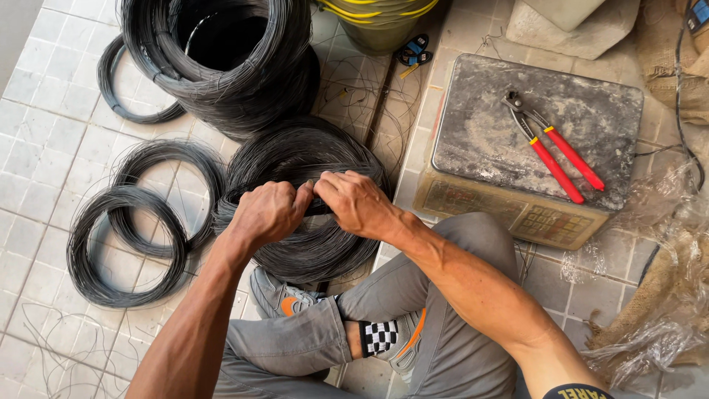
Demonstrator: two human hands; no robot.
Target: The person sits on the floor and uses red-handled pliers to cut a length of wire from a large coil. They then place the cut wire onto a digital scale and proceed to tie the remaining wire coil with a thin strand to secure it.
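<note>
Item: grey trousers (pixel 443 325), a checkered sock (pixel 378 336) and a grey shoe with an orange mark (pixel 284 299) are seen nearest, the person being seated cross-legged on a pale tiled floor (pixel 44 111).

Item: coil of thin dark wire (pixel 295 214), lying flat on the floor just ahead of the shoe. It is gripped at its near upper rim by both hands, which touch each other at the thumbs. The left hand (pixel 267 214) is closed into a fist over the strands; the right hand (pixel 360 203) is likewise clenched on the same bundle.

Handling: the coil is judged heavy for its size, springy, and liable to splay into loose strands if released. The wire itself is judged stiff enough to hold a bend, with ends sharp to the skin. It is best taken across the whole thickness of the ring, as is done here, not by single strands.

Item: two smaller wire rings (pixel 125 244), overlapping, left of the coil.

Item: weighing scale with a worn metal platform (pixel 480 133), right of the coil; red-handled pliers (pixel 554 151) laid on it.

Item: large stacked wire coil (pixel 229 59), farthest, with a thin ring (pixel 122 96) beside it.

Item: clear plastic wrap and sacking (pixel 665 295), at the right edge.
</note>
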